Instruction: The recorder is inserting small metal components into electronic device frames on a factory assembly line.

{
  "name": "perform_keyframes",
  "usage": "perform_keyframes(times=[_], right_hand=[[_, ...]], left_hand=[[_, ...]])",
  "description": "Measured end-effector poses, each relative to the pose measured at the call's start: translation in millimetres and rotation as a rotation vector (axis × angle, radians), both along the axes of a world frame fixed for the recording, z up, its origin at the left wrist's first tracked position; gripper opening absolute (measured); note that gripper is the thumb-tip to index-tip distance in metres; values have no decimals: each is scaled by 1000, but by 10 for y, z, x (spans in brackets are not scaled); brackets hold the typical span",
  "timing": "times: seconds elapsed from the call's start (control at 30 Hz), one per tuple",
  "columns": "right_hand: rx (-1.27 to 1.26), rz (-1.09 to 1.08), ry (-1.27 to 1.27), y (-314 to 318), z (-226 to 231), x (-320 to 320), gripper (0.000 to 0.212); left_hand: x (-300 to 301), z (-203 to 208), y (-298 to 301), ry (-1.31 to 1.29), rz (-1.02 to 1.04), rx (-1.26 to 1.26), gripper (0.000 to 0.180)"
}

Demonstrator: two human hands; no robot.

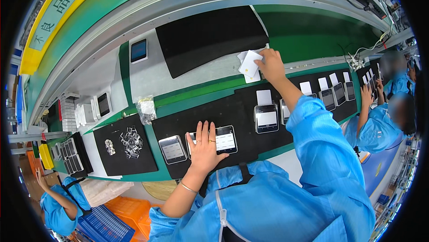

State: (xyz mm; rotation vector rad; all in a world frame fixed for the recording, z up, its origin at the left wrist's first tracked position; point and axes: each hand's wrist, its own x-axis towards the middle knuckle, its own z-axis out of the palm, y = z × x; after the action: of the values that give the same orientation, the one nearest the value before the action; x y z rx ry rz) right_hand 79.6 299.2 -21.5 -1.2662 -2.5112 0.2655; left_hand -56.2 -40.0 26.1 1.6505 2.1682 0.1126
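Note:
My left hand [205, 152] lies flat, fingers spread, over a white handheld card terminal [226, 139] with a lit screen, lying sideways on the black mat. The palm hides part of it. Left of that hand is a second terminal [172, 149]. Reaching far out, my right hand [272, 65] pinches the edge of a white card [250, 63] with a small gold chip, at a little fanned stack of similar cards. Between the hands, a terminal [267, 118] has a white card [264, 97] standing out of its top. My right sleeve partly covers another terminal [284, 111].
Several terminals with cards [339, 93] continue to the right, towards co-workers in blue [374, 126]. Small clear parts [132, 142] and a plastic bag [146, 109] lie at left. A black sheet [212, 36] and a lone terminal [139, 51] lie at the back.

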Motion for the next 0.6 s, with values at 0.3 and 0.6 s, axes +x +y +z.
perform_keyframes(times=[0.3, 0.6], right_hand=[[-1070, 119, 478, -1218, 17, -291, 17], [-1168, 271, 271, -1283, 112, -334, 18]], left_hand=[[90, -26, 15, 4, 22, -73, 109], [241, -165, -198, 26, 91, 75, 110]])
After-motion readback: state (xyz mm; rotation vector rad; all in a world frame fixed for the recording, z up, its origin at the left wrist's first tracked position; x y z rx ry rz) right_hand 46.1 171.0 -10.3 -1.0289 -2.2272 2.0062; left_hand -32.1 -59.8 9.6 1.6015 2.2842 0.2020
